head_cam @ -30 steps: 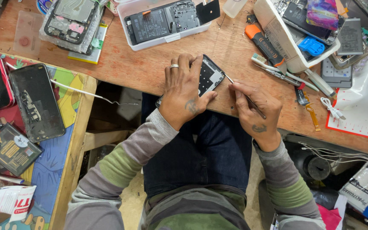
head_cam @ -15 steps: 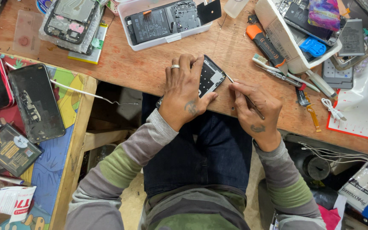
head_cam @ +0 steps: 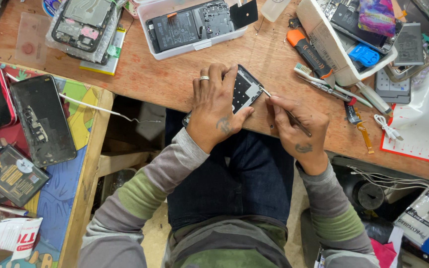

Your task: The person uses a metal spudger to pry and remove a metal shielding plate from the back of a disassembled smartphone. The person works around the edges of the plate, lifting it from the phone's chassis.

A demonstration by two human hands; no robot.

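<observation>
Right fingers: The fingers (head_cam: 280, 106) of the right hand (head_cam: 299, 131) are pinched tight on a thin metal tool (head_cam: 288, 113), held like a pen.
Tool tip: The point touches the edge of the open phone (head_cam: 244, 92), on its right side.
Left fingers: The left hand (head_cam: 217, 109) lies flat over the phone with its fingers a little apart, pressing it down on the wooden table (head_cam: 269, 54). A ring (head_cam: 204, 78) sits on one finger.
Phone: It is near the front edge of the table, tilted, with its back off and the dark inside showing.
What changed: Almost nothing. Compared with a second ago, both hands and the tool are in the same spots. The phone has not moved.
What that means: The work looks slow and careful, small poking at one spot, not big moves.
Close by: A toothbrush (head_cam: 310, 75) and an orange knife (head_cam: 309, 53) lie just to the right.
Farther out: A white tray (head_cam: 175, 49) holds another open phone (head_cam: 194, 25). A white box (head_cam: 326, 42) holds phone parts.
Far left: A dark phone (head_cam: 40, 119) lies on a colourful side table (head_cam: 88, 149).
</observation>
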